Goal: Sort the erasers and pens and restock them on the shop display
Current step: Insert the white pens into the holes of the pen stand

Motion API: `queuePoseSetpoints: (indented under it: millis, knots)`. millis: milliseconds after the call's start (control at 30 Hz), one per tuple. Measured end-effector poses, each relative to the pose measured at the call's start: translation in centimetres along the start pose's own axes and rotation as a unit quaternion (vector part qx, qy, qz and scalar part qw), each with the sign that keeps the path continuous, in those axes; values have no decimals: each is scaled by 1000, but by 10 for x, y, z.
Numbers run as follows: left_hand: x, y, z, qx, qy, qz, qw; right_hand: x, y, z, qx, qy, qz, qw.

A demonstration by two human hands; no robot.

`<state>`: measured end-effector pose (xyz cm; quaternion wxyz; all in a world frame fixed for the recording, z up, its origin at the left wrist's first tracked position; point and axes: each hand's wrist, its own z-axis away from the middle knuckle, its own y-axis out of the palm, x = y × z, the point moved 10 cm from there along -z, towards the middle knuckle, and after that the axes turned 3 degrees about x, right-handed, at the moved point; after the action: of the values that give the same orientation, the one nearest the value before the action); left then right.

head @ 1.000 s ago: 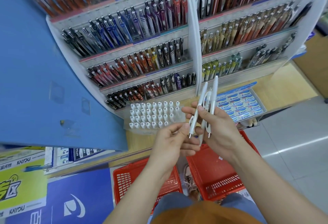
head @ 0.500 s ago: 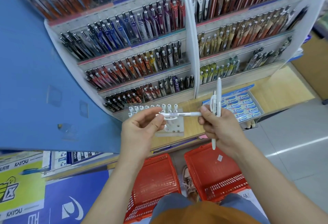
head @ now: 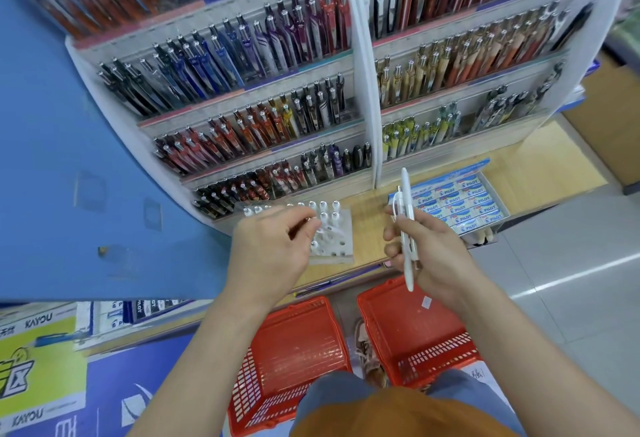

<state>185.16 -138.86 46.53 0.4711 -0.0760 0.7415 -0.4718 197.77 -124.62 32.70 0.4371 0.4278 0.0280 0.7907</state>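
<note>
A white pen [head: 323, 228] is pinched in the left hand [head: 273, 249] and angled down toward the clear perforated pen holder [head: 334, 235] on the wooden tabletop [head: 540, 169]; its tip end looks just over or touching one of the open holes, though the motion blur makes contact impossible to confirm. Step in hand, as I judge it: slotting white pens one by one into the holder. Several holes at the near right corner stand open, while the far rows already carry white pens with their caps up. Next move likely calls for tipping the pen upright, lining it with a free hole and pushing straight down without knocking its neighbours. Left hand: thumb and forefinger closed on the pen, other fingers loosely curled, hand covering the left part of the holder. Right hand [head: 429, 249]: clenched round a small bundle of white pens [head: 406, 214], held near upright, ends showing above and below the fist; count looks like two or three, cannot tell exactly. Just right of the holder, a box of Pilot erasers [head: 460, 202] sits filled on the same tabletop. Behind, the tiered pen display [head: 360, 90] is stocked with coloured pens. Below, two red baskets [head: 298, 350] on the floor look empty.
</note>
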Motion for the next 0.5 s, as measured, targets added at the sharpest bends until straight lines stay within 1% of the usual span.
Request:
queuePoseSetpoints:
  millis: [133, 267, 367, 500]
  knots:
    - [-6, 15, -2, 15, 38, -59, 997, 2, 3, 6, 9, 7, 31, 999]
    - [1, 35, -2, 43, 45, -77, 995, -1, -1, 5, 15, 13, -15, 1000]
    - [11, 48, -2, 62, 38, -73, 995, -1, -2, 5, 23, 13, -26, 999]
    - [13, 55, -8, 60, 50, -114, 990, -2, -1, 6, 38, 13, -29, 999]
